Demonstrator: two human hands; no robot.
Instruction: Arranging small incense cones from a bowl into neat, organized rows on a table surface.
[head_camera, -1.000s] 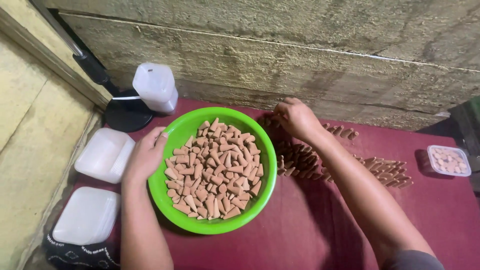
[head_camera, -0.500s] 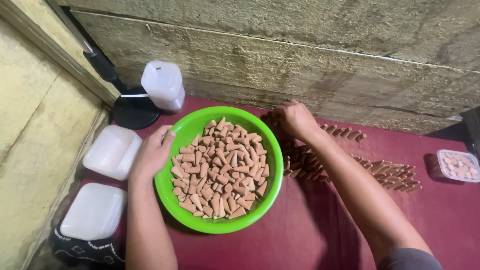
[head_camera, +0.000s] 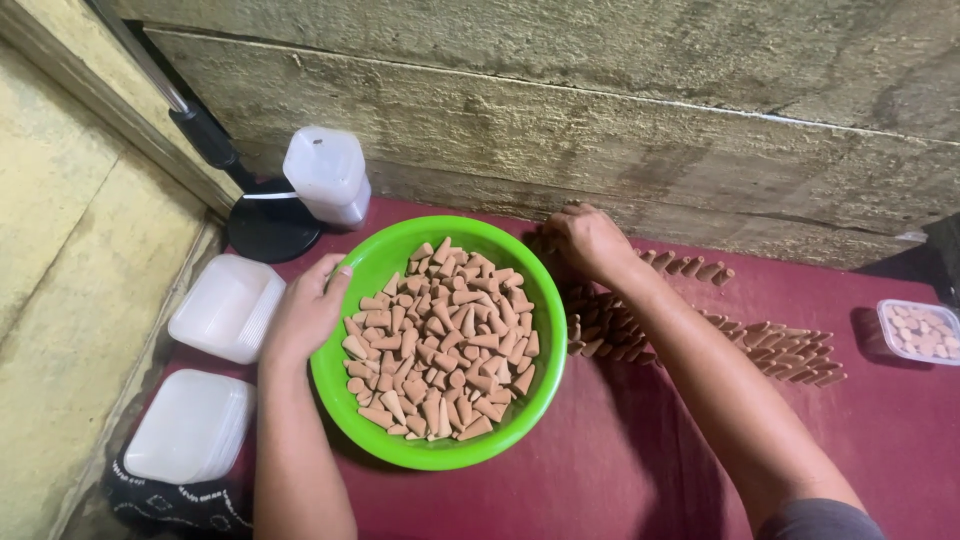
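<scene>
A green bowl (head_camera: 440, 340) sits on the red worktop (head_camera: 620, 460), heaped with little tan cones (head_camera: 440, 335), and the left hand (head_camera: 308, 310) holds its rim with the fingers curled over the edge. The right hand (head_camera: 588, 240) rests at the far end of the rows of cones (head_camera: 700, 330) lined up beside the bowl, but you cannot tell if its fingers hold one. Two white boxes (head_camera: 215, 305) lie left of the bowl, and a small clear tub (head_camera: 918, 330) with cones in it sits far right.
</scene>
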